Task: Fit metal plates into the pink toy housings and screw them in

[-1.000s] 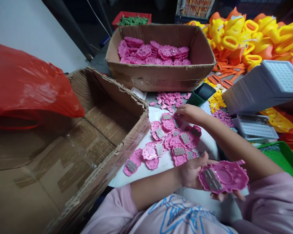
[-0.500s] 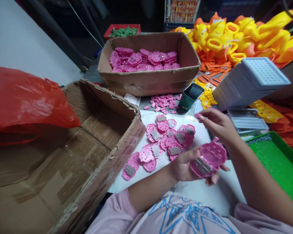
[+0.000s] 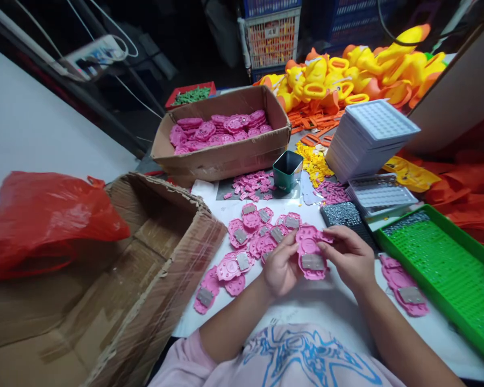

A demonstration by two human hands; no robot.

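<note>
We grip a pink casing [image 3: 307, 243] in the left hand [image 3: 283, 270], raised over the white work surface [image 3: 326, 307]. The right hand [image 3: 353, 259] pinches at the casing's upper right edge; whether on a separate part, we cannot tell. Step in hand, we judge: fitting something there. The next move seems to call for a steady left hold and careful alignment from the right. Outward: loose casings [image 3: 229, 265], small pink pieces [image 3: 253, 184], green tray [image 3: 463, 236] at right.
</note>
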